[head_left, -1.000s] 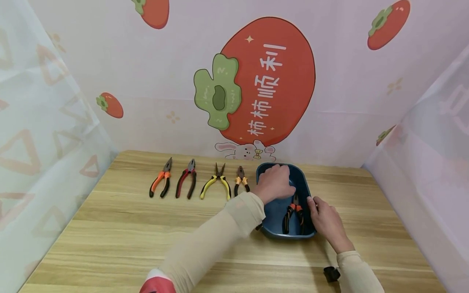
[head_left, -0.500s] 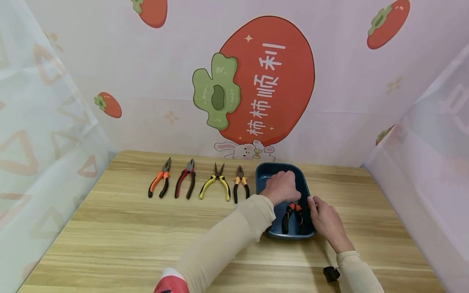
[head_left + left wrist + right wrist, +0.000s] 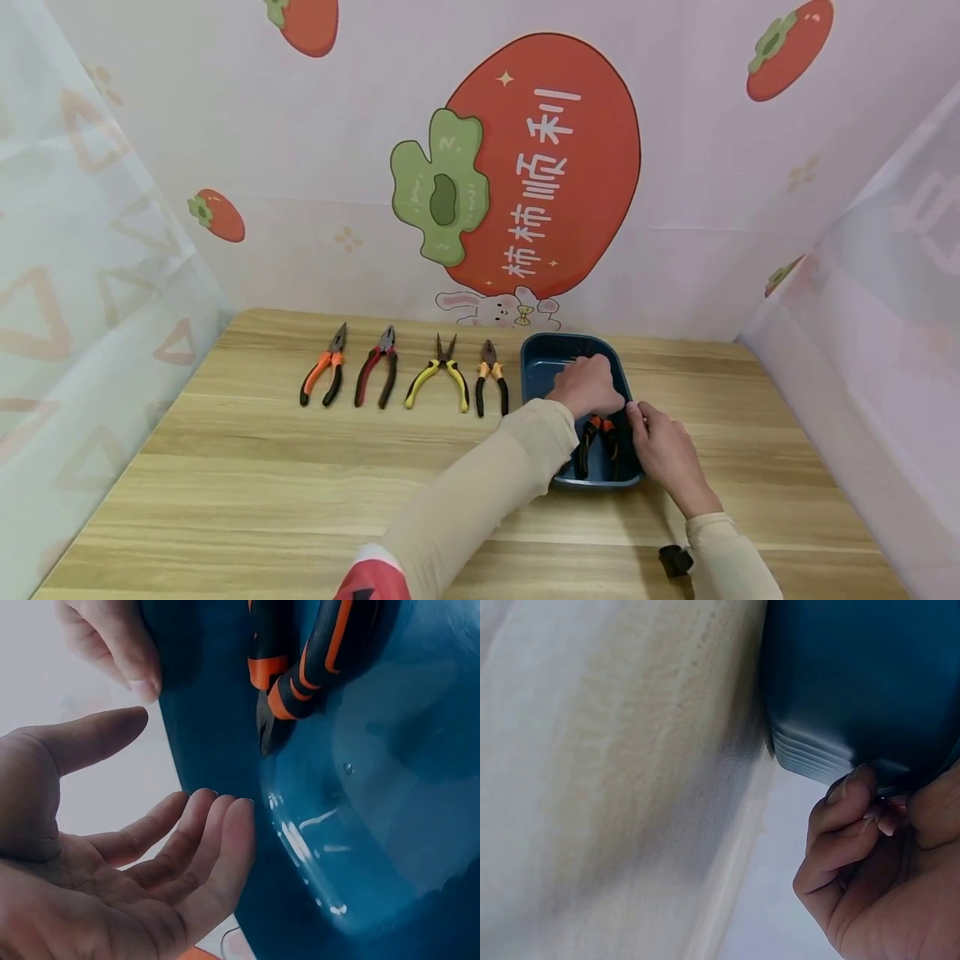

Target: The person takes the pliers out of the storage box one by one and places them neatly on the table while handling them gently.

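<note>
My left hand (image 3: pixel 588 386) is over the blue plastic tray (image 3: pixel 537 377), just beyond a pair of black-and-orange pliers (image 3: pixel 604 433) lying inside it. In the left wrist view, the fingers of the left hand (image 3: pixel 135 892) are loosely bent, thumb apart, and nothing is between them. Below that hand, the pliers (image 3: pixel 319 656) lie apart from the fingers. My right hand (image 3: pixel 669 450) grips the tray's right rim, thumb on top. Its fingers curl against the outside of the tray (image 3: pixel 862 682) in the right wrist view. The left hand hides the pliers' tips in the head view.
Several pliers lie in a row left of the tray: orange-black (image 3: pixel 326 367), red-black (image 3: pixel 377 367), yellow-black (image 3: pixel 441 375) and a smaller orange-black pair (image 3: pixel 491 379). A patterned cloth wall (image 3: pixel 315 150) stands behind the wooden table (image 3: pixel 262 483). A black object (image 3: pixel 676 561) sits by the right wrist.
My left hand has moved rightward and slightly nearer across the tray, covering the heads of the pliers inside. The right hand stays on the rim.
</note>
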{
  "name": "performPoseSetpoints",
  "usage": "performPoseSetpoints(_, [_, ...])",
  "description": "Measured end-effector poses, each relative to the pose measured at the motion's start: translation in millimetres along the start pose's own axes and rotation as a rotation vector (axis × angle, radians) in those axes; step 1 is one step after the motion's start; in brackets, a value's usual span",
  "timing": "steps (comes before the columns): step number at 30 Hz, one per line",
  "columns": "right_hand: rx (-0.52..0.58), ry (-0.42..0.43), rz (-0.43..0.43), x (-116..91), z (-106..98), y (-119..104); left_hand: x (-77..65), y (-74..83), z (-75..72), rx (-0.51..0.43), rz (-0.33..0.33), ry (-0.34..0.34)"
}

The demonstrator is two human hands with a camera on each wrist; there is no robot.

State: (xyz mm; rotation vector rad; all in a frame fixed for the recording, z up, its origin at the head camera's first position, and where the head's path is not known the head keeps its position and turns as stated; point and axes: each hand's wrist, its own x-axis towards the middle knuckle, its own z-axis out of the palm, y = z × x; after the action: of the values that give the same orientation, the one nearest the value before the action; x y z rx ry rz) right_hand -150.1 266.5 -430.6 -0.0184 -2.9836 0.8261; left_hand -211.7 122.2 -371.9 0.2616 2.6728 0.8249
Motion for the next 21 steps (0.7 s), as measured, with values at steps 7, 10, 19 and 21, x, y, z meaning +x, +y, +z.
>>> performPoseSetpoints(7, [0.003,0.003,-0.001,1.1,1.1,0.0,5.1,2.8,4.8,-0.01,-0.072,-0.042])
performPoseSetpoints(10, [0.007,0.004,-0.003,1.4,1.5,0.3,5.7,2.9,5.5,-0.011,-0.086,-0.06])
performPoseSetpoints(19, [0.015,0.001,-0.006,1.8,1.4,0.3,7.6,-3.8,3.0,0.008,-0.037,-0.243])
performPoseSetpoints(21, [0.016,0.0,-0.004,2.0,1.3,0.6,9.8,-4.8,3.0,0.041,-0.018,-0.299])
